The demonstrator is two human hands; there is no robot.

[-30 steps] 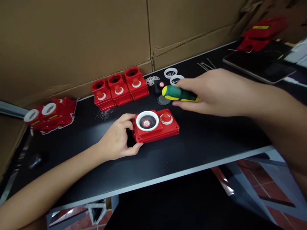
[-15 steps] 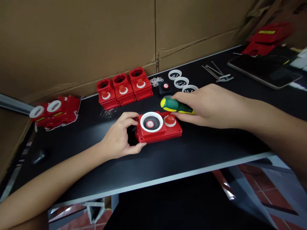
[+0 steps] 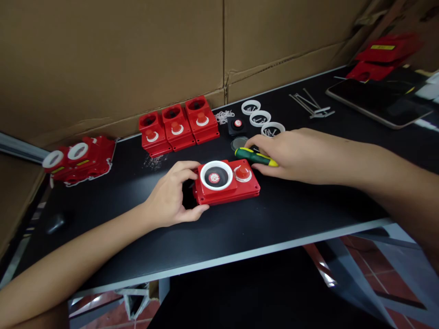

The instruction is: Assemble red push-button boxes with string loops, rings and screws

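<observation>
My left hand point(image 3: 171, 194) grips the left end of a red box point(image 3: 229, 188), thumb at the front and fingers at the back. The box lies on the black table, with a white ring point(image 3: 202, 176) around a dark round face and a red dome point(image 3: 243, 172) on its right part. My right hand point(image 3: 291, 153) is closed around a screwdriver with a green and yellow handle point(image 3: 252, 156), just behind and right of the box. Its blade is hidden. A clear round disc point(image 3: 239, 143) lies by the handle's end.
Three red boxes point(image 3: 178, 128) stand at the back. Several white rings holding screws point(image 3: 272, 130) and a black square part point(image 3: 236, 127) are behind my right hand. Metal rods point(image 3: 310, 104) and a tablet-like device point(image 3: 373, 103) lie right; more red housings point(image 3: 85, 160) sit left.
My right hand has lowered slightly and tilted the screwdriver, moving it right and off the box's back edge. The clear disc now shows more. My left hand keeps its hold on the box.
</observation>
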